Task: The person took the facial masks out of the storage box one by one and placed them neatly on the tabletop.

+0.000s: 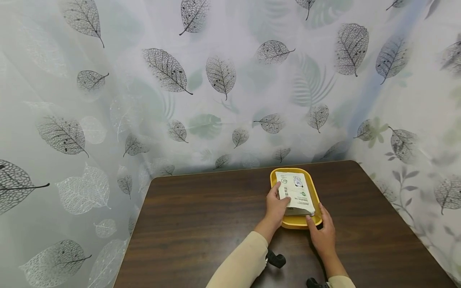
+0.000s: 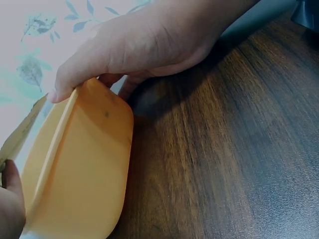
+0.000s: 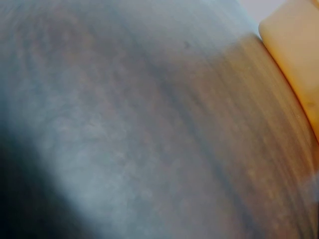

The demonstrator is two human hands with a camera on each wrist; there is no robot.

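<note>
A white paper packet [image 1: 296, 190] with printed text and a small cartoon figure lies in the yellow tray [image 1: 300, 223], its near edge lifted a little. My left hand [image 1: 275, 208] grips the packet at its left side, thumb on top. In the left wrist view, part of that hand [image 2: 9, 209] shows at the packet's edge [image 2: 22, 130]. My right hand [image 1: 324, 234] holds the tray by its near right corner, thumb on the rim and fingers along the outer side. The right wrist view shows only the tray's side [image 3: 299, 47], with that hand out of sight.
The tray stands on a dark wood-grain table [image 1: 201, 216], near its back edge. A leaf-printed curtain [image 1: 230, 100] hangs behind and around the table. Black wrist devices [image 1: 276, 259] sit at both wrists, below the beige sleeves [image 1: 245, 260].
</note>
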